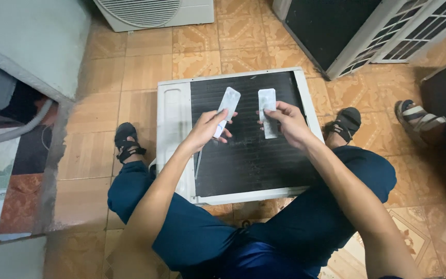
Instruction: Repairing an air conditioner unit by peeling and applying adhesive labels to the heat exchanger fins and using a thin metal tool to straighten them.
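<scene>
An air-conditioner unit with a white frame and a black finned face lies flat on the tiled floor between my knees. My left hand holds one long, flat, translucent white strip above the black face, tilted up to the right. Beside it, my right hand grips a second similar strip held nearly upright. The two strips are a little apart and do not touch. I squat in dark blue trousers and black sandals.
Another white unit with a round grille stands at the back left. A black-faced unit leans at the back right. Another person's sandalled foot is at the right. A grey ledge with hoses lies on the left.
</scene>
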